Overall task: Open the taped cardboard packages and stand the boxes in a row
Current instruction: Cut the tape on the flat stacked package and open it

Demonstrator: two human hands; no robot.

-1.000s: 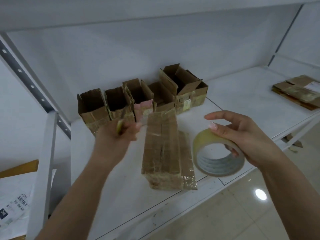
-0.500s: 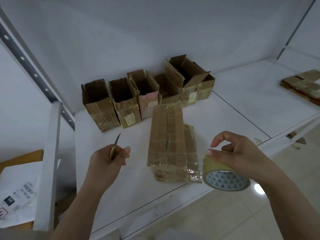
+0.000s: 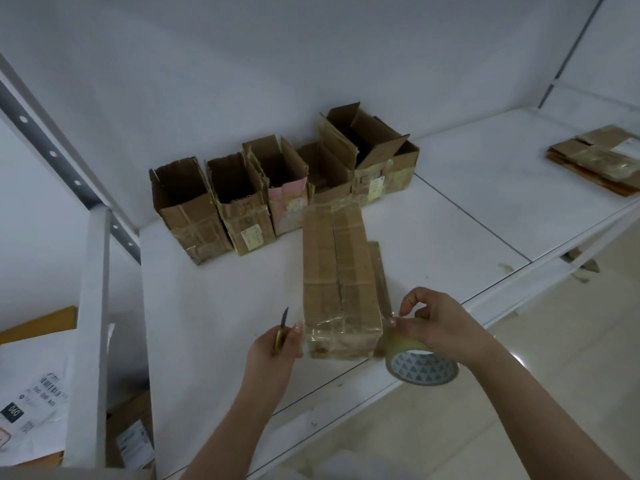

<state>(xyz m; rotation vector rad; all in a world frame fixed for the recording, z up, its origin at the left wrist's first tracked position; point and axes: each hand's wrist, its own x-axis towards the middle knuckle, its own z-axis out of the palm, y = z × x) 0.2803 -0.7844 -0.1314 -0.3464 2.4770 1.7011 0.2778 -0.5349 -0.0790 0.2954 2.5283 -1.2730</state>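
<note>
The taped package [image 3: 337,282] lies flat on the white shelf [image 3: 207,306], its long axis running from the front edge back toward the row of open boxes [image 3: 277,188] standing along the wall. The left hand [image 3: 277,348] grips a knife [image 3: 282,327], blade pointing up and away, beside the package's near left corner. The right hand [image 3: 440,327] holds a tape roll [image 3: 420,363] at the near right corner.

Row of opened boxes [image 3: 277,188] standing far on shelf [image 3: 467,202]; taped package [image 3: 337,271] lying nearer, between left hand [image 3: 277,344] and right hand [image 3: 436,323]; flattened cardboard [image 3: 599,157] far right.
</note>
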